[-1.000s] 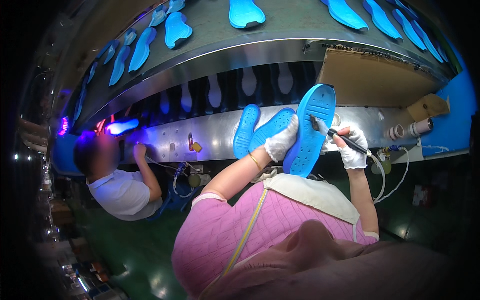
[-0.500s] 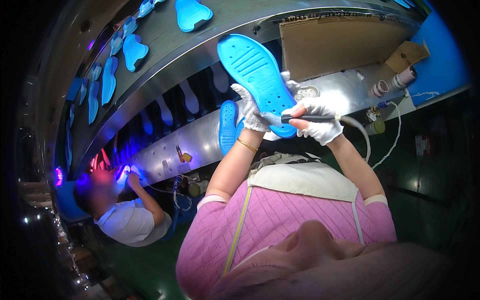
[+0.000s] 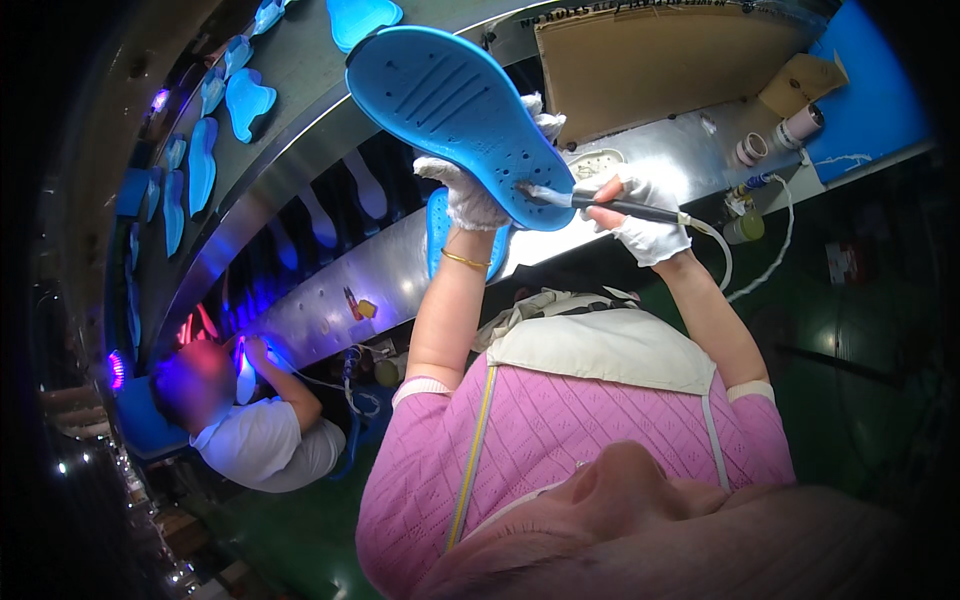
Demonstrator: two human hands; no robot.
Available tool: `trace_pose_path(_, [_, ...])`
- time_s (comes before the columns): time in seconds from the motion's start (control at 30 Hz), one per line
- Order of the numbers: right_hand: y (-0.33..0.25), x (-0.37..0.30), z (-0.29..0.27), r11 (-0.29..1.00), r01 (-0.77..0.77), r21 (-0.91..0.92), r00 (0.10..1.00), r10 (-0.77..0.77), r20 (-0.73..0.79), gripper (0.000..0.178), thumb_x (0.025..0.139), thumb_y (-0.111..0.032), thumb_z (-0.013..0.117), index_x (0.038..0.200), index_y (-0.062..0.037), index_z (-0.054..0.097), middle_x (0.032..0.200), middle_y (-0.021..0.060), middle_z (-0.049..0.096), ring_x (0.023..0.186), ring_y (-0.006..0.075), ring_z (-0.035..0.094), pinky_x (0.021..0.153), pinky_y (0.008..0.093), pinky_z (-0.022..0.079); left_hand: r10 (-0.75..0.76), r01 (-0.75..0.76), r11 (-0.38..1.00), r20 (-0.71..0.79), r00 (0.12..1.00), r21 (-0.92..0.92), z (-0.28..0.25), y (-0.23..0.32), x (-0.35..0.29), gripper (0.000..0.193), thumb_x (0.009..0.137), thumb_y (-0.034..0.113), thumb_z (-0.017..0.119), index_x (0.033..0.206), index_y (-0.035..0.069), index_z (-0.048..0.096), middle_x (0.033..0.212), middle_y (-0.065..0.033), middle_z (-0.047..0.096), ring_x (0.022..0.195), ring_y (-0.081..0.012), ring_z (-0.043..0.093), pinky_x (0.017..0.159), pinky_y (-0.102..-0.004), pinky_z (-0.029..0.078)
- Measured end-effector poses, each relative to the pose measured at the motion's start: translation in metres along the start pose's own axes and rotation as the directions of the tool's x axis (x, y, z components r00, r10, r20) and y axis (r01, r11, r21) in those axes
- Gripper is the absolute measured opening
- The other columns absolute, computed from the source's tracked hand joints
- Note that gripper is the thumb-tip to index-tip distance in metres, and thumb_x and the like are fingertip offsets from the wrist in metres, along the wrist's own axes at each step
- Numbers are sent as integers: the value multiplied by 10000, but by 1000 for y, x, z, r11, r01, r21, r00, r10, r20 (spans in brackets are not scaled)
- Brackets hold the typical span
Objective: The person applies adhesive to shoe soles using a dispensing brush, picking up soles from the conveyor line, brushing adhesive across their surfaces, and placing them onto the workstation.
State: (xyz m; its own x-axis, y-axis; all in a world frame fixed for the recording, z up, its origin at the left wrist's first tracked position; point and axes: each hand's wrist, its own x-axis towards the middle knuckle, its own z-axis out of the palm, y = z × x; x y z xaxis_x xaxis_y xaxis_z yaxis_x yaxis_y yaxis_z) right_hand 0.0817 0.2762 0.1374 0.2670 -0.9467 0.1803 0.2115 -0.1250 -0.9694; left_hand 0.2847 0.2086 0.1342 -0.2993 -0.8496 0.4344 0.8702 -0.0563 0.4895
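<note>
A blue shoe sole (image 3: 455,115) with grooves and small holes is raised at a tilt above the bench. My left hand (image 3: 468,195), in a white glove, grips it from beneath near its middle, with fingers showing past both edges. In my right hand (image 3: 648,225), gloved with some bare fingertips, is a black-handled brush (image 3: 640,207) with a pale tube running from its rear end. The brush tip lies over the holed, narrower end of the sole; whether it touches is hard to tell. Another blue sole (image 3: 437,232) rests on the bench below my left wrist.
On the metal bench (image 3: 330,290) lie a pale holed piece (image 3: 597,163) and a yellow block (image 3: 367,310). Cardboard (image 3: 640,80) stands behind; tape rolls (image 3: 752,149) sit at right. A conveyor (image 3: 290,100) carries blue soles. At left, a co-worker (image 3: 255,440) handles a lit piece.
The sole has moved up and to the left, tilted, and looks larger and darker. My left hand went with it. The brush tip shows farther in from the sole's edge.
</note>
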Motion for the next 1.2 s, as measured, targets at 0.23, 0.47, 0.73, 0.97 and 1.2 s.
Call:
trace_pose_path(0.23, [1,9,-9,790,-331,517,940,230,250,144,745,-32,719,852,-19,623,839,115,642,749,184,641,705,282,517,-153,130,971,103,983,203,7,10,5,1308,450,876,564,1409,15,343,1326,-223,494,1180,-360,541,969,-482,486])
trace_pose_path(0.47, [-1,12,-10,959,178,-222,963,-123,239,154,689,46,721,807,-18,646,907,107,655,833,196,624,754,298,499,-183,217,820,-117,976,529,15,22,1,897,635,642,742,1242,15,538,1126,-135,633,1027,-234,620,886,-372,533])
trace_pose_path(0.73, [-10,27,-24,963,-271,-13,892,256,372,125,717,48,714,790,-29,649,876,84,649,818,163,627,771,277,516,-267,486,601,-413,871,635,14,12,14,574,844,549,638,1129,53,585,989,-93,621,880,-174,601,781,-324,530])
trace_pose_path(0.97, [-12,27,-31,977,-15,-210,893,108,437,115,745,52,662,806,-42,634,853,65,630,830,150,607,763,277,513,-342,714,420,-631,696,560,23,-2,36,647,845,559,632,1229,41,582,1055,-114,637,921,-192,608,821,-330,508])
trace_pose_path(1.2, [-16,36,-30,880,10,-476,898,201,391,150,704,93,672,781,-33,647,869,80,639,832,166,626,769,278,517,-382,715,381,-605,699,586,23,6,36,689,841,582,620,1268,44,557,1072,-124,630,920,-190,600,827,-321,502])
